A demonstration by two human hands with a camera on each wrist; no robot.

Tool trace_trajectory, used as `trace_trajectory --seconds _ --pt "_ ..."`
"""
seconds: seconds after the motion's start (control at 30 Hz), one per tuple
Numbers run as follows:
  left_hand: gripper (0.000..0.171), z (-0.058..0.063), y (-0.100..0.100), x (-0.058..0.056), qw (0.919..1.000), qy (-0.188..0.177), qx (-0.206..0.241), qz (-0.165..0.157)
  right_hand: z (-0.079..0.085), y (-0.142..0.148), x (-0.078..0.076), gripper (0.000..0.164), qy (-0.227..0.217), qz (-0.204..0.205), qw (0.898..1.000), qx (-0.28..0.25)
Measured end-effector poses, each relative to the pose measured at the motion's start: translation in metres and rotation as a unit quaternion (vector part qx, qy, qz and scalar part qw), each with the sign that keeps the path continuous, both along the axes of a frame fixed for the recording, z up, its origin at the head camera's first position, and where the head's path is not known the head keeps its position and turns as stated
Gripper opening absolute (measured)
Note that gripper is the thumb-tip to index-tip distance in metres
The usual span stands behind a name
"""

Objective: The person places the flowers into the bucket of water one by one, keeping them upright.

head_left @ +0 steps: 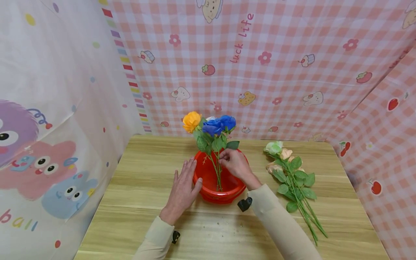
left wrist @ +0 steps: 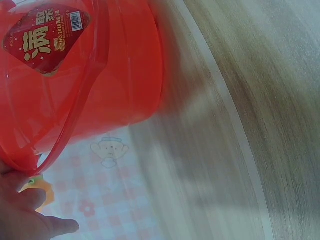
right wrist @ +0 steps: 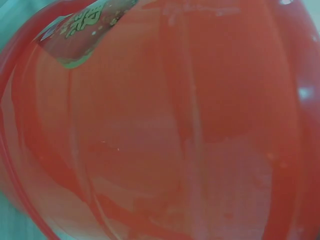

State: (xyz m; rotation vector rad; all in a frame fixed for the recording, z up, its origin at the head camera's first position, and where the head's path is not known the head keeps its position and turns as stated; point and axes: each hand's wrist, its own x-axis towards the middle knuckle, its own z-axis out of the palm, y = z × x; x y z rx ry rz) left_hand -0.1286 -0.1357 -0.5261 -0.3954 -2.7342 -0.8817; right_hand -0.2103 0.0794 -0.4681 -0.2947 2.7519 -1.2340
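A red plastic bucket (head_left: 224, 196) stands on the table with roses in it, their stems (head_left: 217, 173) slanting down inside. The blooms rise above the far rim: an orange rose (head_left: 191, 121), blue roses (head_left: 212, 127) and a partly hidden white one. My right hand (head_left: 236, 164) reaches over the bucket's right side and pinches a rose stem between thumb and fingers. On the left, my left hand (head_left: 183, 186) rests its extended fingers at the rim. The left wrist view shows the bucket's handle (left wrist: 75, 120) and label (left wrist: 47, 40); the right wrist view is filled by the bucket wall (right wrist: 135, 125).
To the right on the wooden table (head_left: 136, 216) lies a bunch of pale roses (head_left: 286, 154) with long green stems pointing toward me. Checked cloth (head_left: 227, 90) hangs behind the table, and a white printed cloth (head_left: 81, 126) hangs on the left. Small bits lie before the bucket.
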Motion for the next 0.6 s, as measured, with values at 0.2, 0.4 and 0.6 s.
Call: trace_trajectory --seconds 0.2,0.4,0.6 --pt "0.066 0.0 0.001 0.0 1.0 0.003 0.002 -0.002 0.002 0.003 0.002 0.01 -0.002 0.013 1.0 0.012" --pt "0.066 -0.001 0.002 0.0 1.0 0.005 0.003 -0.003 0.011 0.009 0.012 0.021 0.01 0.017 1.0 0.018" --pt "0.065 -0.002 0.0 0.0 1.0 0.005 0.004 -0.001 0.015 0.019 0.027 0.025 0.052 -0.006 0.999 0.004"
